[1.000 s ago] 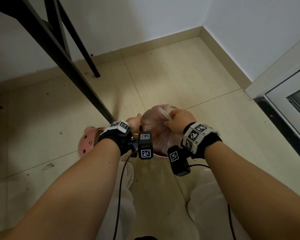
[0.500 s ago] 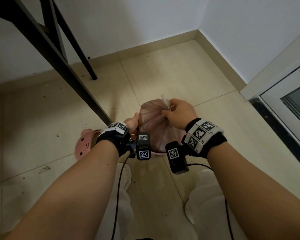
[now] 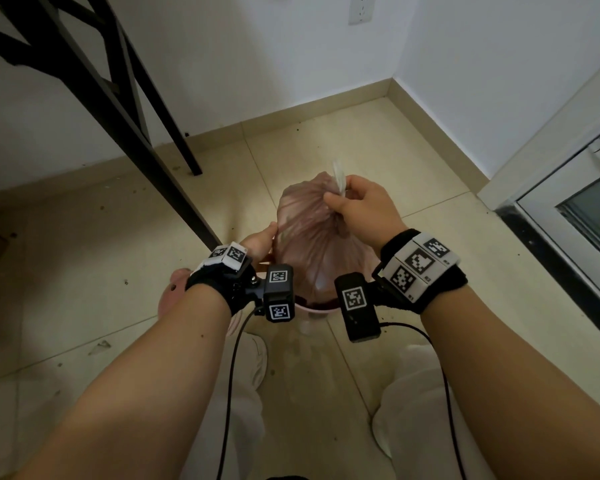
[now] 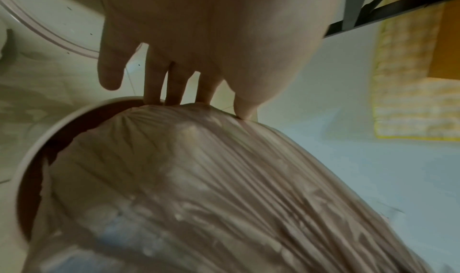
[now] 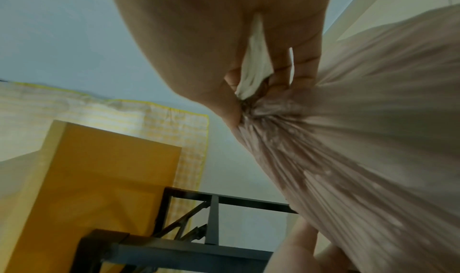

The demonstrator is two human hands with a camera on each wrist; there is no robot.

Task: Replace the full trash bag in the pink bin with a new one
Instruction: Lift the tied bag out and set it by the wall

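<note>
Pink bin (image 3: 321, 310) mostly hidden behind the wrist cameras in the head view; only a sliver of rim shows, and a rim arc (image 4: 32, 149) in the left wrist view. Bag contents hard to make out through the translucent plastic, blurred pale lumps only. Bottom of the full trash bag (image 3: 312, 233) not visible, down inside the bin.

Bag stands roughly upright, long axis vertical, gathered neck pointing up and slightly toward the right hand (image 3: 361, 209), pleats fanning down from the neck (image 5: 254, 104).

Right hand pinches the bunched neck, fingers and thumb curled round it, a white strip (image 3: 338, 176) sticking up out of the grip. Left hand (image 3: 258, 242) has straight fingers (image 4: 174, 84), close together, tips touching the bag's side near the bin rim; no curl round anything.

Bin sits on tiled floor (image 3: 378, 140) near a black table leg (image 3: 160, 188).
</note>
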